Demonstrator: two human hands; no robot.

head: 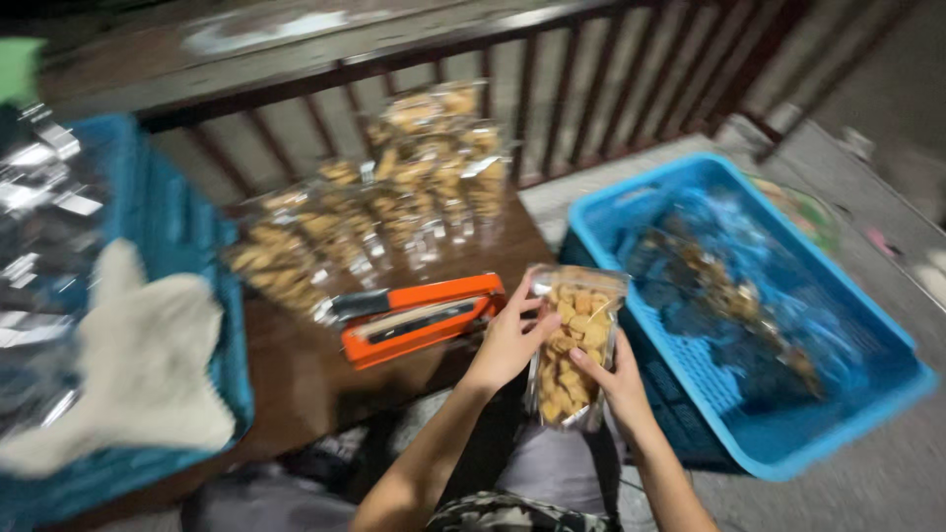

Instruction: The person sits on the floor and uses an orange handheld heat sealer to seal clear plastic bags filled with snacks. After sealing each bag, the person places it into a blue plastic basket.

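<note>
Head view, looking down at someone seated on the floor: both hands meet on a clear snack bag [574,345] filled with small golden crackers. The bag stands with its long axis nearly upright, tilted a little, open mouth up, held over the lap just off the front edge of a low dark wooden table [296,374]. The left hand [512,340] pinches the bag's upper left edge, fingers curled onto its face. The right hand [616,379] cups the lower right side, thumb across the front. Both are on it, the left higher and closer to the mouth.

An orange stapler [419,317] lies on the table just beside the left hand, its long axis running along the front edge, its nose toward the bag. Behind it, filled bags [384,207] crowd the table's far side against a wooden railing [552,69]. A blue plastic basket [769,305] sits on the floor to the right, with loose crackers blurred inside. Another blue crate [187,246] at the table's left end holds shiny wrappers and a pale cloth [138,365].
</note>
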